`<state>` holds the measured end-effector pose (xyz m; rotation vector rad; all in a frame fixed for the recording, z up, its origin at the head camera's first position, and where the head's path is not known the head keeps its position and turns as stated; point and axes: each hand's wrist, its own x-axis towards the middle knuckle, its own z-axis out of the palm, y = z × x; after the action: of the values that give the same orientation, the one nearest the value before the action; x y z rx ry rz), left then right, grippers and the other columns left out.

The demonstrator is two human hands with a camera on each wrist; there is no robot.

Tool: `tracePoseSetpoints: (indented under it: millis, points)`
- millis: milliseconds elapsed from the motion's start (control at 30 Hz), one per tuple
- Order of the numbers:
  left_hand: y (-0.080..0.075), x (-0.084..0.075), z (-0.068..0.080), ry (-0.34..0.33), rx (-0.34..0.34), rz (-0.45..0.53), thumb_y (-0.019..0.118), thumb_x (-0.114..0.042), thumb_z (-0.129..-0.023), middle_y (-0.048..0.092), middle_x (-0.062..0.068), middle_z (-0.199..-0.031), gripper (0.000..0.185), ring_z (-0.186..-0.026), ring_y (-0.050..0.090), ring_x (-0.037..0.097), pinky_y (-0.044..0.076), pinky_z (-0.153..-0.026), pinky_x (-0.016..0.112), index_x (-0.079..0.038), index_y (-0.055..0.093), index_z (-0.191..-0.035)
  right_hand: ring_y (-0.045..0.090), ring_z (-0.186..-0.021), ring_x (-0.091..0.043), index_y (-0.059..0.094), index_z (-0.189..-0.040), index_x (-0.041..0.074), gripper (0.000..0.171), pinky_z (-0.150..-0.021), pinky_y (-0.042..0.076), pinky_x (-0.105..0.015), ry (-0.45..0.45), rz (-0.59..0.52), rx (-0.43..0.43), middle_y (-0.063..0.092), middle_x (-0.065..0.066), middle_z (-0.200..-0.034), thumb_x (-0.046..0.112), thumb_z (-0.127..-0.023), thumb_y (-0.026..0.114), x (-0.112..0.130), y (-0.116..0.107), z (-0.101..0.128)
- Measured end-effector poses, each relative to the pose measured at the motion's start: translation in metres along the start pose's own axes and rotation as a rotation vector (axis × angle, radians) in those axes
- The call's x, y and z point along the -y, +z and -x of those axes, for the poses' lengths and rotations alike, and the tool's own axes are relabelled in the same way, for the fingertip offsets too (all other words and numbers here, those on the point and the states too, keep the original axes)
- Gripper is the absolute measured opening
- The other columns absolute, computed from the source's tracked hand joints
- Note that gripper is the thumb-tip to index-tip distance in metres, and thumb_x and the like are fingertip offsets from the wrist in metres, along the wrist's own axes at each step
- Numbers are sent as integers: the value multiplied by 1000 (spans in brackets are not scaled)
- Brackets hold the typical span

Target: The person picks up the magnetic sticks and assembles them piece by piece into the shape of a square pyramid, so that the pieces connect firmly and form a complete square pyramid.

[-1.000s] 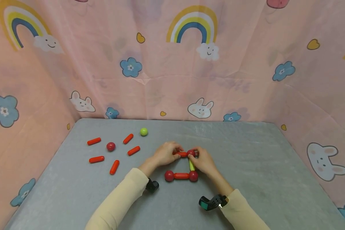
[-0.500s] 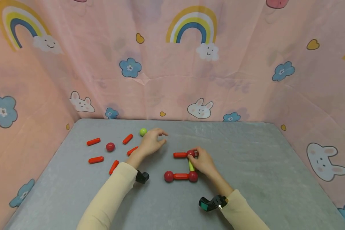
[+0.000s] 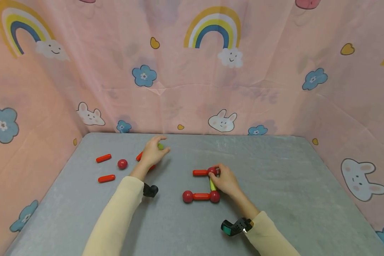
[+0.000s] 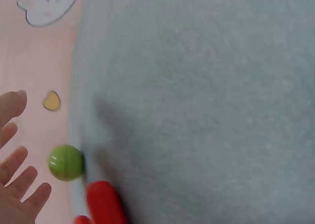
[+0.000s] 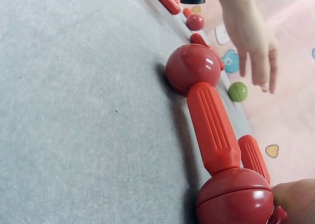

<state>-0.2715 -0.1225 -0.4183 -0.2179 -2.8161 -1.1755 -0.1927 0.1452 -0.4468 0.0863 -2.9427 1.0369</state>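
Note:
My left hand (image 3: 152,151) is over the far left part of the table, fingers spread around a green ball (image 3: 160,146). In the left wrist view, that green ball (image 4: 65,162) sits beside the fingers with a gap showing. My right hand (image 3: 227,180) pinches a red ball (image 3: 212,171) at the far corner of a joined toy frame. From this ball a red stick (image 3: 200,172) points left, and a yellow-green stick (image 3: 213,184) runs to a nearer red ball (image 3: 214,196). Another red stick (image 3: 201,196) links that one to a red ball (image 3: 187,196).
Loose red sticks (image 3: 106,179) and a red ball (image 3: 122,164) lie on the grey table (image 3: 291,185) at the left. My left forearm hides part of this group. A pink printed curtain (image 3: 185,96) surrounds the table's back and sides.
My left hand has let go of the far red stick and moved left and away to the green ball. My right hand keeps its place on the red ball.

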Motion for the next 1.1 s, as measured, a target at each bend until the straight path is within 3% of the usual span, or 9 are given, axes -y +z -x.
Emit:
tracePoseSetpoints:
  millis: [200,467,700,933,1100]
  points:
    - [3,13,-2,-60,-1,8,67,-23,-83,41,17,-138,57,-128,36,35,31,-103,49,-7,46,-134,52,-78,-23,60,-106,0,29,-70,43,-38,-26,-5,-12,59,-13,-89,18,-84,63,-1,1,0]
    - [10,22,-2,-89,-15,2,66,-19,-84,45,19,-134,56,-123,42,35,33,-102,48,-5,46,-134,51,-75,-22,61,-104,-1,26,-67,42,-36,-49,-10,-24,59,-12,-85,15,-84,63,-2,2,0]
    - [11,22,-1,-88,-20,-29,64,-14,-85,49,19,-129,46,-117,46,34,37,-98,46,-4,53,-128,51,-75,-22,60,-105,-1,27,-66,42,-35,-44,-11,-21,58,-13,-86,16,-84,62,-1,2,0]
    - [10,20,-1,-82,-13,-46,64,-8,-84,53,17,-120,31,-104,50,30,43,-86,42,-4,62,-114,50,-74,-21,60,-106,-1,28,-64,41,-34,-40,-8,-24,57,-13,-85,16,-84,63,-1,2,0]
    - [9,19,0,-63,6,-72,64,-7,-83,55,16,-117,27,-104,50,30,43,-87,41,-4,64,-109,50,-73,-21,60,-106,-1,27,-64,41,-33,-39,-10,-23,57,-13,-85,16,-84,63,-2,2,1]
